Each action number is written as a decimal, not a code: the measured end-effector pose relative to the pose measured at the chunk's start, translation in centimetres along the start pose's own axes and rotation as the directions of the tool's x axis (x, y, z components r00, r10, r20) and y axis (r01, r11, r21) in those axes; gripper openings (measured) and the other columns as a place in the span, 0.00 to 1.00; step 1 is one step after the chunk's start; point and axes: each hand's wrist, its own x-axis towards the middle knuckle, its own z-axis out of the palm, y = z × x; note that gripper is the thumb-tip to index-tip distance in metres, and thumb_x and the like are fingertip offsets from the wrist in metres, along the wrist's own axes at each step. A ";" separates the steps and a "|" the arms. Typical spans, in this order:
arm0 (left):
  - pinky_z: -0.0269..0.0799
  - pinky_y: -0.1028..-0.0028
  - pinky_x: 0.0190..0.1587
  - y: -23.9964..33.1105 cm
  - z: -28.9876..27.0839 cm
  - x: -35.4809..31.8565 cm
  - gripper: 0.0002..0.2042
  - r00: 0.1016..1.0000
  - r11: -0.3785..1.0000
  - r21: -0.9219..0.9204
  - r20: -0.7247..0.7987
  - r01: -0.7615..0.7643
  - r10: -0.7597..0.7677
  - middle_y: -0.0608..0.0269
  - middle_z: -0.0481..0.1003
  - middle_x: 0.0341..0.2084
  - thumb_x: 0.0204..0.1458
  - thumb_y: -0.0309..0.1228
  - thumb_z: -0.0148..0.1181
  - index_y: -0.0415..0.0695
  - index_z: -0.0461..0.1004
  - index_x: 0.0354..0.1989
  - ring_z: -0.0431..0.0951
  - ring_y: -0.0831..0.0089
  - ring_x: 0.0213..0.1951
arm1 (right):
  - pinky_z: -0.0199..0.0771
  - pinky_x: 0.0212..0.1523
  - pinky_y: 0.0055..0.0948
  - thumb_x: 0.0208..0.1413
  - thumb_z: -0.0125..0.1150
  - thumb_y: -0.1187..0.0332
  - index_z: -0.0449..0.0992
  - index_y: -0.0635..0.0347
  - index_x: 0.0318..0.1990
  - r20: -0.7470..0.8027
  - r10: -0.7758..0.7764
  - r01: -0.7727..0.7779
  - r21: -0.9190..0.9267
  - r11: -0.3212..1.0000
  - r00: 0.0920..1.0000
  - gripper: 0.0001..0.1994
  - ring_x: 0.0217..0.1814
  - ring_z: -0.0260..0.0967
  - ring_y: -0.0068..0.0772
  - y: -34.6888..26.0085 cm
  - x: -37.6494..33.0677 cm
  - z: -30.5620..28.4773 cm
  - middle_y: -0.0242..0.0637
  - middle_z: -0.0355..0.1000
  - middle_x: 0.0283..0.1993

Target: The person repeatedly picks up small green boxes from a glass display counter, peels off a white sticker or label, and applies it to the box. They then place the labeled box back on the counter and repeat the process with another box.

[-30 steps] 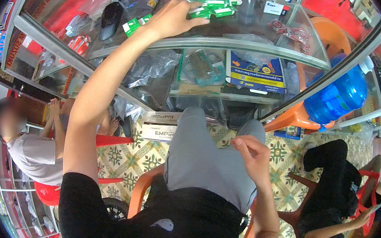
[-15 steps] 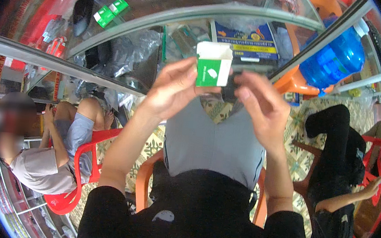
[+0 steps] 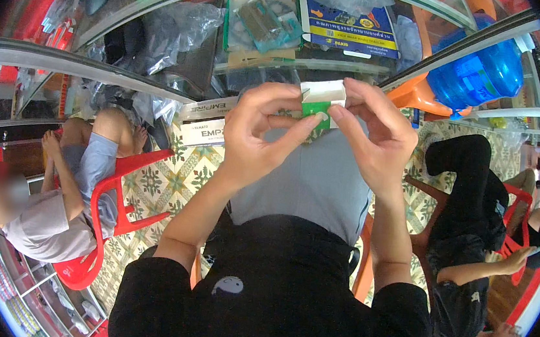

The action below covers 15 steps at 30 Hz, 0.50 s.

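A small green and white carton (image 3: 315, 109) is held over my lap, its top end open with the white inside showing. My left hand (image 3: 262, 132) grips the carton's left side, the thumb on the green front and the fingers behind. On the other side, my right hand (image 3: 380, 137) pinches the carton's right edge and top corner between thumb and fingers. Whatever lies inside the carton is hidden from this angle.
Ahead stands a glass display case with a metal frame (image 3: 187, 14), holding a blue and yellow box (image 3: 351, 30) and plastic-wrapped parts (image 3: 267, 25). A blue water jug (image 3: 481, 68) stands at right. People sit on a red chair (image 3: 98, 230) to the left and at right.
My right hand, free beside the carton before, now grips its right side. The carton is a little lower and farther right in the picture. The view has shifted, showing long boxes beyond my left arm.
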 end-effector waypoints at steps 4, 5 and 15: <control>0.89 0.70 0.48 1.2 -0.5 1.0 0.23 0.992 0.991 0.121 0.102 0.061 -0.073 0.54 0.78 0.49 0.52 0.13 0.71 0.39 0.79 0.58 0.83 0.66 0.49 | 0.81 0.40 0.26 0.52 0.73 0.84 0.85 0.64 0.51 0.138 -0.183 0.211 -0.228 0.951 0.973 0.18 0.44 0.80 0.30 -0.5 0.5 -0.9 0.43 0.81 0.47; 0.89 0.70 0.47 1.4 -0.6 1.1 0.22 0.989 0.987 0.141 0.114 0.073 -0.090 0.55 0.78 0.48 0.52 0.13 0.71 0.40 0.81 0.56 0.83 0.67 0.48 | 0.82 0.40 0.28 0.52 0.73 0.84 0.85 0.63 0.50 0.181 -0.206 0.249 -0.264 0.932 0.962 0.17 0.44 0.81 0.31 -0.8 0.7 -1.0 0.44 0.81 0.47; 0.89 0.70 0.46 1.2 -2.1 0.8 0.18 0.977 0.967 0.247 0.183 0.064 -0.111 0.54 0.78 0.45 0.51 0.14 0.71 0.38 0.83 0.51 0.84 0.66 0.47 | 0.82 0.43 0.31 0.48 0.77 0.82 0.85 0.64 0.42 0.291 -0.048 0.143 -0.313 0.939 0.956 0.12 0.41 0.81 0.36 -2.3 1.7 -1.3 0.43 0.82 0.44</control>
